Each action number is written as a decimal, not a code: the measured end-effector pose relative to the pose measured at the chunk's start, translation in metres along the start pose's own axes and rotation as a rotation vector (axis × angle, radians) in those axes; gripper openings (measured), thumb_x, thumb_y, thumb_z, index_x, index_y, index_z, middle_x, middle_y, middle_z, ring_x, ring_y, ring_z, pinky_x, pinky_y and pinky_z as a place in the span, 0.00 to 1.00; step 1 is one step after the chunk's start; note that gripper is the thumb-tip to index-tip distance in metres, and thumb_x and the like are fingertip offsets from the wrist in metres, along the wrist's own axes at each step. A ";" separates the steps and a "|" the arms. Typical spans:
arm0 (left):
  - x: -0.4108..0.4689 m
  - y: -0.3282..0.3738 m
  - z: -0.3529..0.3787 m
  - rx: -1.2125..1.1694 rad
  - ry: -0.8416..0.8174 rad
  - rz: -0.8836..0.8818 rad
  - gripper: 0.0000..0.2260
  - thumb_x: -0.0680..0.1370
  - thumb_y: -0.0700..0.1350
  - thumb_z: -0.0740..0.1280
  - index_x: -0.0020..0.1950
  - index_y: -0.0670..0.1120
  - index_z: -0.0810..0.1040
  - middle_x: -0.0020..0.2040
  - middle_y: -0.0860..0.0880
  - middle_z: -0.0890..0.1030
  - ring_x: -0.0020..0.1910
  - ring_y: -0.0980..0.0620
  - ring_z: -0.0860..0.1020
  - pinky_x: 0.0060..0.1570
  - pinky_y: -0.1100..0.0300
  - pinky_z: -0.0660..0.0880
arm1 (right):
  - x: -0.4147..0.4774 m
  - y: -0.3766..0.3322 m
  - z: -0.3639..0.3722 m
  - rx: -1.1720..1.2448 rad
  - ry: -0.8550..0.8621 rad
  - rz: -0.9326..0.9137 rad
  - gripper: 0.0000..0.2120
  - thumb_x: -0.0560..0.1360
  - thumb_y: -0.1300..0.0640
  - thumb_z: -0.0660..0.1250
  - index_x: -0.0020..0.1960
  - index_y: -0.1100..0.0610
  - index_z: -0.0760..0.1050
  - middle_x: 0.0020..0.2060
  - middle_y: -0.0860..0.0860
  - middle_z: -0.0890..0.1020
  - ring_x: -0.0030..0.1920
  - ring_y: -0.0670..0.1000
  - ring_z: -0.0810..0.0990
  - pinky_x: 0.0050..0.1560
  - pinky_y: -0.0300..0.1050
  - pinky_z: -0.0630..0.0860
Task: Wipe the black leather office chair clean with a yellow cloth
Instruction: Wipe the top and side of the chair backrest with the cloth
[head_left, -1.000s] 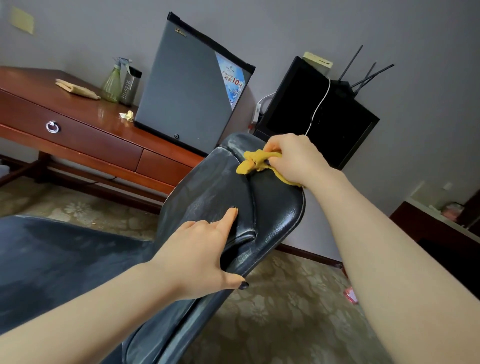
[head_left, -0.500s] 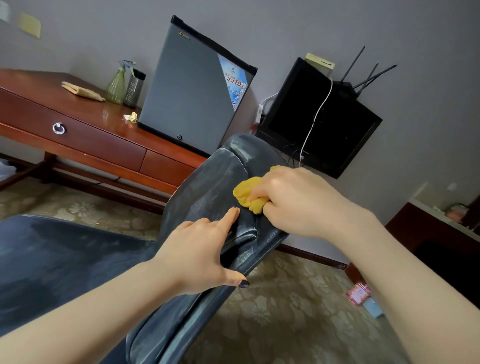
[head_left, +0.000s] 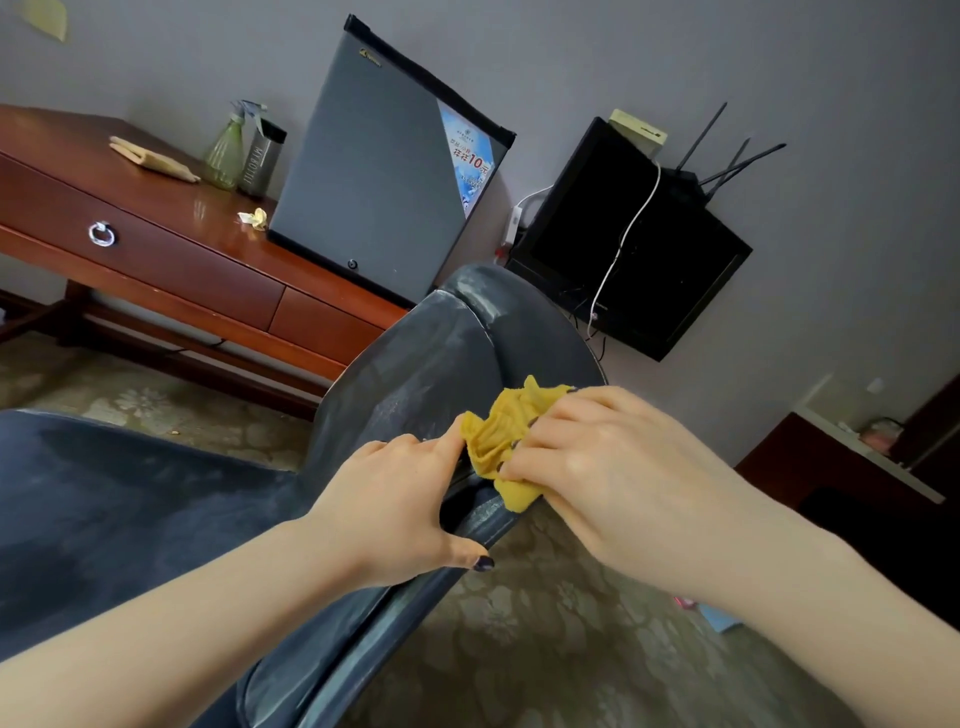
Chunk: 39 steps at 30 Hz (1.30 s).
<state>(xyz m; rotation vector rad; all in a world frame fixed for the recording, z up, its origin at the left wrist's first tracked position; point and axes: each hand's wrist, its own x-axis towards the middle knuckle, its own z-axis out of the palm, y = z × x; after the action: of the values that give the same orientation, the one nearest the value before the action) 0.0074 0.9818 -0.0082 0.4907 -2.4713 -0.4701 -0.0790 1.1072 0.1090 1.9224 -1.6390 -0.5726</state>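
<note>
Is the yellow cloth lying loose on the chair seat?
No, the right hand grips the yellow cloth bunched against the backrest of the chair, while the left hand holds the backrest's edge.

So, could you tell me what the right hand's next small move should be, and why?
Probably slide the crumpled yellow cloth, bunched in the right hand, up the black leather office chair toward its top: pale dusty smears show there, and the left hand, gripping the edge, blocks the way down.
</note>
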 end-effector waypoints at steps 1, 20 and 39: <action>0.000 -0.001 0.000 -0.012 0.003 -0.007 0.44 0.67 0.68 0.68 0.74 0.55 0.49 0.55 0.54 0.76 0.56 0.51 0.72 0.52 0.60 0.66 | 0.002 0.002 0.001 -0.019 0.008 -0.006 0.11 0.65 0.59 0.74 0.44 0.46 0.80 0.38 0.43 0.81 0.42 0.50 0.79 0.49 0.48 0.77; -0.001 0.003 -0.005 -0.121 -0.189 -0.099 0.50 0.70 0.64 0.69 0.77 0.53 0.38 0.67 0.50 0.70 0.64 0.48 0.68 0.59 0.58 0.66 | 0.087 0.095 0.018 0.209 -0.255 0.493 0.19 0.77 0.60 0.55 0.60 0.41 0.74 0.58 0.52 0.77 0.55 0.58 0.77 0.52 0.51 0.76; -0.020 -0.005 0.013 -0.310 -0.004 -0.122 0.52 0.69 0.57 0.73 0.77 0.53 0.36 0.78 0.55 0.48 0.75 0.52 0.56 0.72 0.56 0.59 | 0.017 0.007 -0.011 0.072 -0.112 0.002 0.10 0.75 0.64 0.61 0.47 0.50 0.75 0.43 0.45 0.78 0.48 0.50 0.75 0.43 0.35 0.52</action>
<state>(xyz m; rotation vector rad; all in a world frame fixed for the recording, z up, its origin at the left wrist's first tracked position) 0.0164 0.9897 -0.0299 0.5124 -2.3222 -0.8868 -0.0747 1.0910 0.1224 1.9720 -1.7528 -0.6393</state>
